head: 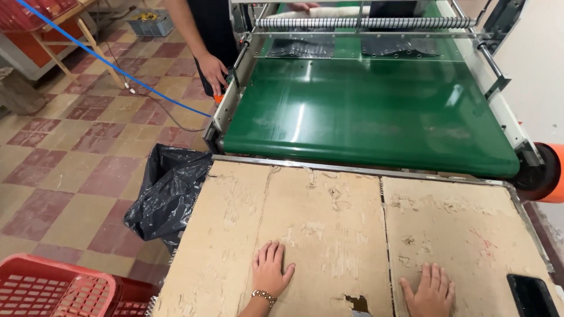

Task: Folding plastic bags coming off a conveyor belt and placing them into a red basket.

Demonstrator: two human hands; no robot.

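Hands (352,282) flat — cardboard (329,229), conveyor (364,111) ahead

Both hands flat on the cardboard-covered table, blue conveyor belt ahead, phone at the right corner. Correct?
Not quite: the conveyor belt is green, not blue, as the head view shows. The left hand and right hand do lie flat on the cardboard, with the phone at the right corner.
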